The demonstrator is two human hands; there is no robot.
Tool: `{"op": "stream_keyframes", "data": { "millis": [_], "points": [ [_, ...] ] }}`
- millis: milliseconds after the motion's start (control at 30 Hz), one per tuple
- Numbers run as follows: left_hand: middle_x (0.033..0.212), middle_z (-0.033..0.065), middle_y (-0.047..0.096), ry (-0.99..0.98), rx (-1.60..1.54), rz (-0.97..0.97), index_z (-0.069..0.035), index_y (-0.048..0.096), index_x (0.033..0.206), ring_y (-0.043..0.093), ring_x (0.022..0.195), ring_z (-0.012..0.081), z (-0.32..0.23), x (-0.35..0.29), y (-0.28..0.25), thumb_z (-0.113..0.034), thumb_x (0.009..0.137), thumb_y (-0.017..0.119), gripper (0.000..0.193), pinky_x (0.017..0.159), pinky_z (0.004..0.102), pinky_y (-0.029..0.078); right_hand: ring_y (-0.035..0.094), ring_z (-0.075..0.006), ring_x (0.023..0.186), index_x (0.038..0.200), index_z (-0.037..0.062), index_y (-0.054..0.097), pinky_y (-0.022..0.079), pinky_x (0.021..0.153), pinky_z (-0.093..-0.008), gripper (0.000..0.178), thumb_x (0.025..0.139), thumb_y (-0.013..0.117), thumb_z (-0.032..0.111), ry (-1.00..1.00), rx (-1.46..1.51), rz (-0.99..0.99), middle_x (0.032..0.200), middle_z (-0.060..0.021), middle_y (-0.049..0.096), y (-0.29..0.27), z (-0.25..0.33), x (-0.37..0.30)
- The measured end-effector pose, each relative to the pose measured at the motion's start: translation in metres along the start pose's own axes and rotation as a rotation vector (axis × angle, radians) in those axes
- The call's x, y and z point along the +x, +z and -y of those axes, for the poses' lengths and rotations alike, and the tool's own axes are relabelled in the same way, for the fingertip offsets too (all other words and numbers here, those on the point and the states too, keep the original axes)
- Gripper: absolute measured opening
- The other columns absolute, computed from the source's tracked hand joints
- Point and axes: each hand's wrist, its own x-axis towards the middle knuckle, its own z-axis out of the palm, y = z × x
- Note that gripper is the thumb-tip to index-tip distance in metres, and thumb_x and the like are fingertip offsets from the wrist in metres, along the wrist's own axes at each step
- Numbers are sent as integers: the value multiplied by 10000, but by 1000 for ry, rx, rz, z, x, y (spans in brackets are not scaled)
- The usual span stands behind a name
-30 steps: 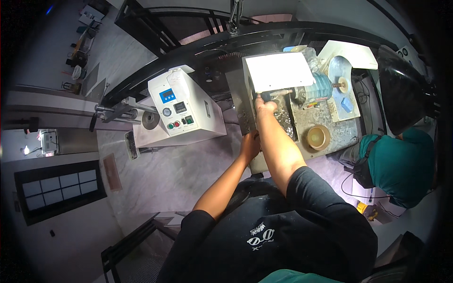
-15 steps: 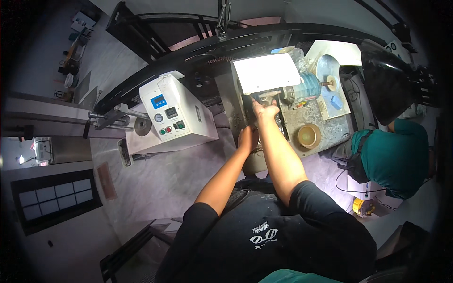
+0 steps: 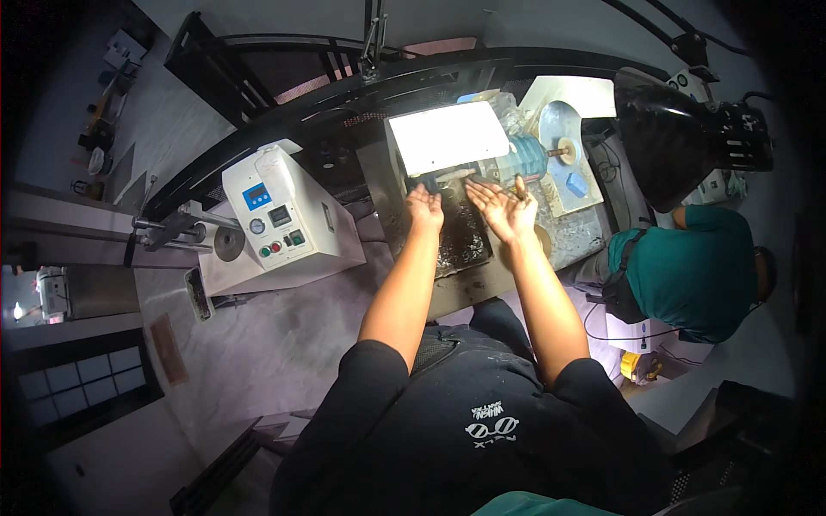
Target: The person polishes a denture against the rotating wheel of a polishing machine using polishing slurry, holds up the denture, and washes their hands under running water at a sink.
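Note:
My left hand is palm up under the front edge of a white machine cover, its fingers reaching toward a dark part there. It seems to hold nothing. My right hand lies palm up with fingers stretched and apart. A small dark patch shows by its thumb; whether it is dirt or a small piece I cannot tell. Between and above the hands runs a pale horizontal spindle under the cover. Below it is a dark, wet tray. A tan bowl is mostly hidden behind my right hand.
A clear bluish plastic jug, a tan wheel on a shaft and a blue block are at the bench's right. A white control machine stands left. A black lamp and a person in green are right.
My hands, close together under the cover before, have drawn apart and turned palm up. The right hand has moved right, now in front of the bowl. The whole view has shifted slightly.

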Motion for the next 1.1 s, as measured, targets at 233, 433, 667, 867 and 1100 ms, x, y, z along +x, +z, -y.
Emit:
{"op": "stream_keyframes", "data": {
  "millis": [233,433,667,867,1100],
  "points": [
    [1162,88,449,-96,-156,-185,-79,441,1177,459,1078,269,24,18,21,-267,956,349,304,961,438,399,314,-431,1292,1161,-131,389,245,1087,-505,638,909,365,455,-55,-36,-113,1338,-376,322,-49,52,-44],
    [1110,128,532,93,102,-111,-71,502,1167,529,944,298,24,23,17,-156,932,388,275,926,487,461,511,-342,1155,1135,-51,520,404,986,-441,371,914,429,233,-12,-692,-207,1239,-258,509,-70,57,-33],
    [1180,103,495,183,836,35,-64,445,1257,559,943,268,0,7,13,-172,946,416,330,817,444,514,599,-200,918,1154,-69,517,479,820,-310,356,850,535,116,50,-1552,-48,1022,-173,624,-46,28,9],
    [975,60,488,188,442,-66,-89,450,1111,532,815,182,-4,15,8,-142,944,426,176,810,429,532,589,-258,721,1020,-101,469,575,667,-401,291,915,352,145,172,-838,-465,937,-247,600,-76,26,29],
    [1063,132,479,184,331,-132,31,478,1051,538,880,232,-4,12,16,-76,903,417,193,781,363,542,588,-385,968,909,-3,390,515,849,-492,239,938,319,223,104,-261,-513,1005,-302,545,-92,18,58]
  ]
}}
